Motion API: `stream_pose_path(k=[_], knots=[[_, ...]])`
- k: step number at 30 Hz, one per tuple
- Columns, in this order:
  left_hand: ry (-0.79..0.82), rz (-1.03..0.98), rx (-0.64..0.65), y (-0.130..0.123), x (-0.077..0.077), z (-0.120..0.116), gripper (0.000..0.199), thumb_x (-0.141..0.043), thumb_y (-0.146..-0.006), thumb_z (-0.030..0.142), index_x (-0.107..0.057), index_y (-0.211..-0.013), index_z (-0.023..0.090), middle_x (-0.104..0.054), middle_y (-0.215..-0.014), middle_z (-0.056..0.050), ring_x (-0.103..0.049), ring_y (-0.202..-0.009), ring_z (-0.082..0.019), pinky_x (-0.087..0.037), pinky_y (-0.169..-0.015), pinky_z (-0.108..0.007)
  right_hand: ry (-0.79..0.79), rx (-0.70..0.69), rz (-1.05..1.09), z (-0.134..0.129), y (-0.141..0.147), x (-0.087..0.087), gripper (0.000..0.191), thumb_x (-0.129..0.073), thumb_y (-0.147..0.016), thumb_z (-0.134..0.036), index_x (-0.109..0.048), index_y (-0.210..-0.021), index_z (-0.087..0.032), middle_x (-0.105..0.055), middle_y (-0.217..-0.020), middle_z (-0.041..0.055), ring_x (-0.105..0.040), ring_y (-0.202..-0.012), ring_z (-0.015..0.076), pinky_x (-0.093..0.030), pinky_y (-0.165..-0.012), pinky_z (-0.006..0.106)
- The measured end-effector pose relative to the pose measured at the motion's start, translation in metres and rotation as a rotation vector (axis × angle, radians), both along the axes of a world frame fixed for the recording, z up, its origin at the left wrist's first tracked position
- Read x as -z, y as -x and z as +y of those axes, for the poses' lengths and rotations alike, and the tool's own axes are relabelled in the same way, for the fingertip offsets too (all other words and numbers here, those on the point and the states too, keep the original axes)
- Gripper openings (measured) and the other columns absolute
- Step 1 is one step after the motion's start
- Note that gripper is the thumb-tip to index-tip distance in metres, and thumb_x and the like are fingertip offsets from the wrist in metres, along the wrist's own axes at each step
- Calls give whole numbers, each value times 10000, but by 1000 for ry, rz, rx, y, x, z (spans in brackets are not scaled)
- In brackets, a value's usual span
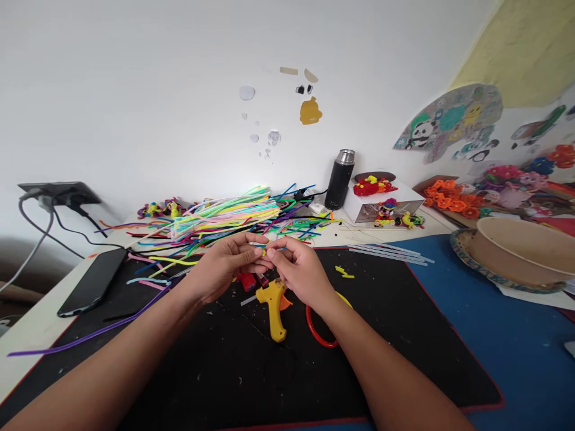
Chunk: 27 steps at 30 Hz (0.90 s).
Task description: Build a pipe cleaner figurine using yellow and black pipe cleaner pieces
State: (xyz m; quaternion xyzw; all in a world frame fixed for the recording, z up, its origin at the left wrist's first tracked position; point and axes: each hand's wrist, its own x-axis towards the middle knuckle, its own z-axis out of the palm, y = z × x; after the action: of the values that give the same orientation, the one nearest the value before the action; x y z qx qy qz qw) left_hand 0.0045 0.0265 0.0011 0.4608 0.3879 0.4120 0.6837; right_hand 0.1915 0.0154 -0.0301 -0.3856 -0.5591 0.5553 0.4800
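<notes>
My left hand (227,261) and my right hand (299,266) meet over the middle of the black mat (381,359). A small yellow piece (263,252) is pinched between their fingertips; its shape is mostly hidden. Just below the hands lies a yellow glue gun (275,311) with an orange trigger. A red and yellow ring (316,332) rests partly beneath my right forearm. Short yellow pieces (344,272) lie to the right of the hands. Behind them is a heap of coloured pipe cleaners (224,215).
A phone (94,281) lies at the left, near a purple pipe cleaner (90,341). A black flask (340,179) and a white box (366,203) stand at the back. Clear glue sticks (390,254) lie behind the mat; a large bowl (525,251) is at the right.
</notes>
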Motion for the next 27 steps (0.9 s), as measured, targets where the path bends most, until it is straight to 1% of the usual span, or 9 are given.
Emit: stream_pose_path(k=[4, 8, 14, 19, 21, 24, 25, 27], knots=[[7, -6, -35, -1, -1, 0, 355, -942, -776, 262, -759, -1058, 147, -805, -840, -55, -783, -744, -156, -666, -728, -219, -38, 8, -51, -2, 1, 0, 176, -694, -939, -373, -673, -1035, -227, -560, -603, -64, -464, -499, 116, -343, -494, 233], [26, 9, -19, -2, 1, -1, 345, -914, -803, 245, -756, -1095, 151, -807, -877, -64, -787, -766, -169, -672, -764, -249, -65, 22, -83, -3, 1, 1, 160, -680, -946, -355, -672, -1043, -227, -627, -668, -40, -533, -561, 133, -377, -539, 247], [32, 27, -1, -2, 0, -2, 336, -884, -838, 242, -744, -1130, 151, -815, -908, -78, -785, -729, -163, -668, -747, -251, -61, 36, -97, -4, 1, -1, 155, -672, -944, -359, -672, -1013, -220, -599, -643, -47, -507, -543, 129, -367, -534, 251], [4, 50, 26, -3, -1, -3, 367, -901, -829, 306, -735, -1121, 158, -813, -915, -75, -789, -736, -178, -666, -745, -274, -89, 73, -137, -4, 2, 1, 175, -667, -945, -378, -691, -1002, -214, -601, -668, -30, -510, -565, 138, -366, -543, 263], [-16, 61, 36, -2, -2, -3, 389, -907, -821, 343, -730, -1115, 160, -811, -907, -75, -789, -748, -192, -661, -744, -292, -95, 86, -138, -3, 2, 2, 177, -672, -940, -384, -691, -986, -214, -578, -646, -36, -487, -550, 134, -350, -530, 261], [-71, 112, 13, 2, -4, -1, 435, -887, -830, 409, -729, -1155, 166, -809, -897, -80, -788, -769, -211, -647, -734, -307, -75, 77, -90, -1, 1, 5, 191, -684, -933, -404, -682, -974, -218, -500, -576, -67, -400, -485, 116, -293, -481, 249], [-100, 134, -6, 4, -5, 0, 435, -879, -830, 430, -735, -1145, 167, -808, -892, -78, -783, -765, -210, -639, -721, -302, -66, 73, -65, -1, 1, 5, 198, -686, -934, -414, -679, -974, -220, -474, -561, -76, -372, -468, 110, -276, -467, 247], [-161, 170, -46, 9, -9, 2, 394, -865, -827, 467, -746, -1054, 167, -804, -878, -71, -772, -739, -205, -617, -682, -287, -50, 65, -14, 0, 0, 7, 217, -692, -938, -436, -676, -979, -223, -433, -549, -90, -330, -449, 101, -253, -448, 245]])
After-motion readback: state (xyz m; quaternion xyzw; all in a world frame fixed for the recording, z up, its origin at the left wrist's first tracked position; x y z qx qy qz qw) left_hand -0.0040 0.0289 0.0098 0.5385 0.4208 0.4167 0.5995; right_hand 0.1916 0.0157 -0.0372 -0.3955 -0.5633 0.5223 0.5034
